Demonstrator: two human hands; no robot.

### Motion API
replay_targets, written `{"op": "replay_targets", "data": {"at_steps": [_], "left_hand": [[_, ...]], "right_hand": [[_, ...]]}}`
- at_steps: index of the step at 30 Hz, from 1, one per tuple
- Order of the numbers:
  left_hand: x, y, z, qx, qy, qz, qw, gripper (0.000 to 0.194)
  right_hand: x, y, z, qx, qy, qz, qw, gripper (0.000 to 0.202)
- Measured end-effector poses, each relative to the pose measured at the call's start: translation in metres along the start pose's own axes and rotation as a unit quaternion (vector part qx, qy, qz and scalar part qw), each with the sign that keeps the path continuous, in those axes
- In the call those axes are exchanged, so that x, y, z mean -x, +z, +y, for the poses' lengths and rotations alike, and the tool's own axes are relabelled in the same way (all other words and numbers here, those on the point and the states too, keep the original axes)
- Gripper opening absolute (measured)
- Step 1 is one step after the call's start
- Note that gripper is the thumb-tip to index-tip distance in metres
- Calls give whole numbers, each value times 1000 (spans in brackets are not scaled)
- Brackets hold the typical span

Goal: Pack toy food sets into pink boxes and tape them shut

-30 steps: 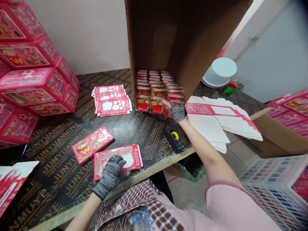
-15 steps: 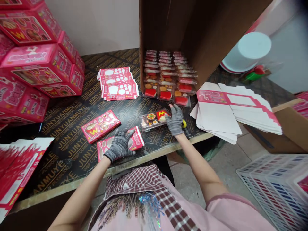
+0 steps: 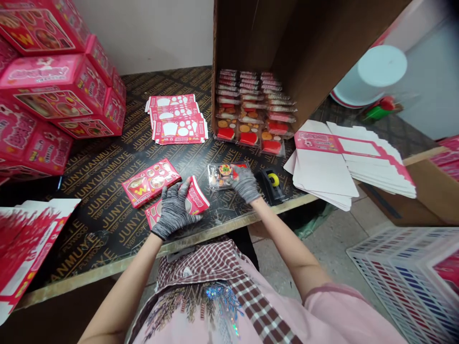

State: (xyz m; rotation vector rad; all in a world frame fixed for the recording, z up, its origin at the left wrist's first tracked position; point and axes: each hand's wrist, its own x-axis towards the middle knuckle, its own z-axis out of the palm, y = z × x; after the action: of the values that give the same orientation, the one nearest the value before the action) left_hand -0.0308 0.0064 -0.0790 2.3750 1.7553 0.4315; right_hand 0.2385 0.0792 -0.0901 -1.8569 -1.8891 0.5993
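Note:
My left hand (image 3: 172, 210), in a grey knit glove, grips a flat pink carton (image 3: 196, 198) across its middle, the thumb along its near edge. The carton bulges at its right end, and my palm covers much of it. My gloved right hand (image 3: 245, 182) has its fingers curled over the right part of a clear plastic pack (image 3: 217, 176) of small toy food pieces; its fingertips are partly blurred. A filled pink box (image 3: 151, 182) with a window lies beyond my left hand. To the right of my right hand stands a black tape dispenser with a yellow roll (image 3: 273, 179).
Rows of similar packs (image 3: 247, 126) lie inside a large brown carton (image 3: 244, 38). Flat pink sleeves (image 3: 179, 130) are stacked left of it. White-and-pink flat boxes (image 3: 322, 172) overhang the right edge. Finished pink boxes (image 3: 53, 88) tower at the left. A white plastic basket (image 3: 390, 267) stands below right.
My right hand has moved left over the clear pack, uncovering the tape dispenser. The carton's right end bends more under my left hand. The whole view has shifted slightly.

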Motion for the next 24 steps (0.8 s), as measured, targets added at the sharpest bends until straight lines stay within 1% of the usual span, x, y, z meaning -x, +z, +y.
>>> {"op": "replay_targets", "data": {"at_steps": [1,2,3,4,6,8,11,14,16,17,19,20,22,23,24], "left_hand": [[-1,-2,-2,-4,-9,5,1000,122],[-1,-3,-4,-9,-17,8,1000,122],[-1,-3,-5,-12,-24,11,1000,121],[-1,-3,-6,-15,-30,13,999,120],[1,-5,-8,-15,-37,14,999,119],[3,-7,-10,-15,-38,12,999,120],[3,-11,-9,-20,-33,11,999,122],[1,-10,-1,-24,-12,-2,1000,124],[-1,-8,6,-22,2,-6,1000,124],[-1,-8,8,-21,7,-2,1000,124],[-1,-8,10,-19,9,12,1000,123],[0,-9,9,-17,9,19,1000,122],[2,-11,5,-13,7,20,1000,121],[3,-12,3,-11,5,14,1000,121],[3,-13,2,-8,3,4,1000,121]], "right_hand": [[-11,-2,9,66,43,-9,997,62],[-20,-2,16,116,75,-34,990,65],[-27,1,22,148,90,-63,983,68],[-31,5,28,165,87,-88,978,71],[-36,12,38,177,54,-103,977,73],[-40,14,48,190,42,-90,977,69],[-50,10,58,205,75,-74,973,70],[-57,13,55,154,100,-21,983,86],[-54,21,48,85,93,5,992,101],[-51,26,45,52,78,3,996,108],[-40,31,40,8,38,-31,999,117],[-34,30,38,7,26,-66,997,117],[-26,23,35,59,25,-144,988,112],[-24,17,33,105,26,-164,981,107],[-25,11,30,156,17,-166,974,103]]}}
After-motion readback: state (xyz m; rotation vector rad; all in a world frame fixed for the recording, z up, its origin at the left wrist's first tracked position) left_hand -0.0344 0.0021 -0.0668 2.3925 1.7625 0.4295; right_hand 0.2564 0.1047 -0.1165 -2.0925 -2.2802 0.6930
